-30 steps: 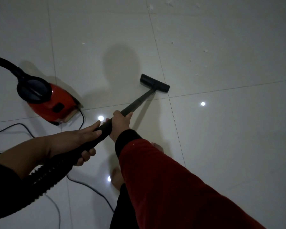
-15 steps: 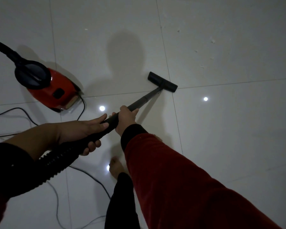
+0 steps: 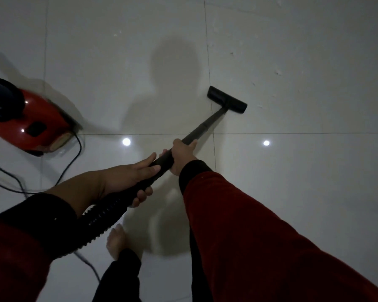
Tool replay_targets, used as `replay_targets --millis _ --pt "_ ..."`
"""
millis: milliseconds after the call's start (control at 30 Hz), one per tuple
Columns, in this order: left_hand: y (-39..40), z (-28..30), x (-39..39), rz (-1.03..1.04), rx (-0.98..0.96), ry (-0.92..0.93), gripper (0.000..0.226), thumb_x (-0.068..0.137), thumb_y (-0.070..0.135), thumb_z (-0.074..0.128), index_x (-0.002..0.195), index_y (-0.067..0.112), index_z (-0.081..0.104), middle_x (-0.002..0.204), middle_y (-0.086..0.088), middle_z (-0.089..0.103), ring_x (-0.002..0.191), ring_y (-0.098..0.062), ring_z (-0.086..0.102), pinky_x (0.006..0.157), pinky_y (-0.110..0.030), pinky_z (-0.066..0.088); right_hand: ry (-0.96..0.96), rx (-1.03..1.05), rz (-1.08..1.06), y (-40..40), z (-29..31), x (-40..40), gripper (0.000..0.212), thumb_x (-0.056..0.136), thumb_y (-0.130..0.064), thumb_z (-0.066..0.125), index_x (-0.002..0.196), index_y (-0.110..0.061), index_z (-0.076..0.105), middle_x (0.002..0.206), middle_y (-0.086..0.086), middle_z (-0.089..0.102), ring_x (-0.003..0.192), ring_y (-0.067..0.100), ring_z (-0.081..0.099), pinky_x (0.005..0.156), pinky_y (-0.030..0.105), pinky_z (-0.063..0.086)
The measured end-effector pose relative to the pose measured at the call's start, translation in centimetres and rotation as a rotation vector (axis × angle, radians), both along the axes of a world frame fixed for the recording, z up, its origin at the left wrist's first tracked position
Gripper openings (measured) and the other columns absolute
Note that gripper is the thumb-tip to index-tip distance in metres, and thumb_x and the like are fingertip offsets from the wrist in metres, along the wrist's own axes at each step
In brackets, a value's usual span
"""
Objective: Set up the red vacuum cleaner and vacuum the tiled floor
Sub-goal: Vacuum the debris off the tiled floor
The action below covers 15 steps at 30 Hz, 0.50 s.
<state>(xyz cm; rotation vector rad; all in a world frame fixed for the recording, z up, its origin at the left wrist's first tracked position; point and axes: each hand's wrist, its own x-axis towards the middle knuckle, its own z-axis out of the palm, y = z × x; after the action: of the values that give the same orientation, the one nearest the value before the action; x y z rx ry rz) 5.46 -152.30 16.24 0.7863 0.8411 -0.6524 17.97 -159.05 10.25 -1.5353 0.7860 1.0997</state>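
The red vacuum cleaner body [image 3: 39, 127] lies on the white tiled floor [image 3: 292, 192] at the far left. Its black wand [image 3: 205, 125] runs from my hands up to the flat black floor head [image 3: 227, 100], which rests on the tiles across a grout line. My right hand [image 3: 182, 155] grips the wand higher up. My left hand [image 3: 132, 177] grips the handle end where the ribbed black hose [image 3: 100, 216] begins. The hose passes under my left arm and out of sight.
A black power cable [image 3: 71, 166] loops on the floor beside the vacuum body and trails behind my bare foot [image 3: 116, 243]. Small white crumbs [image 3: 278, 72] lie scattered on the tiles right of and beyond the floor head. Ceiling lights reflect as bright spots.
The floor head has slid forward and to the right across the grout line, toward the crumbs. Both hands kept their grip on the wand. The view has shifted, putting the vacuum body further left.
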Motion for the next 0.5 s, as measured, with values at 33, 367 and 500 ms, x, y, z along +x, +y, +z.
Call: replay_targets --millis 33,367,500 --pt "-0.2 -0.5 1.3 0.017 0.009 -0.002 0.056 0.094 0.038 0.048 0.141 0.054 0.022 0.064 -0.005 0.049 0.041 -0.007 0.044 0.039 -0.018 0.043 -0.004 0.003 0.024 0.1 -0.3 1.5 0.077 0.098 -0.015 0.041 0.147 -0.051 -0.006 0.092 0.008 0.049 0.074 0.017 0.055 0.075 0.034 0.053" --pt "-1.4 -2.7 14.6 0.265 0.009 0.002 0.049 0.095 0.037 0.045 0.134 0.062 0.028 0.063 -0.002 0.045 0.041 -0.008 0.040 0.038 -0.018 0.040 -0.020 0.049 0.260 2.3 -2.7 16.3 0.078 0.099 -0.013 0.040 0.147 -0.051 -0.008 0.087 0.004 0.046 0.073 0.017 0.055 0.072 0.035 0.053" --pt "-0.9 -3.3 18.4 0.330 0.022 0.007 0.053 0.096 0.035 0.045 0.138 0.060 0.023 0.059 -0.001 0.046 0.040 -0.008 0.041 0.038 -0.019 0.041 -0.016 0.065 0.303 3.7 -3.1 20.2 0.078 0.098 -0.013 0.041 0.147 -0.051 -0.007 0.087 0.004 0.044 0.074 0.018 0.055 0.068 0.035 0.055"
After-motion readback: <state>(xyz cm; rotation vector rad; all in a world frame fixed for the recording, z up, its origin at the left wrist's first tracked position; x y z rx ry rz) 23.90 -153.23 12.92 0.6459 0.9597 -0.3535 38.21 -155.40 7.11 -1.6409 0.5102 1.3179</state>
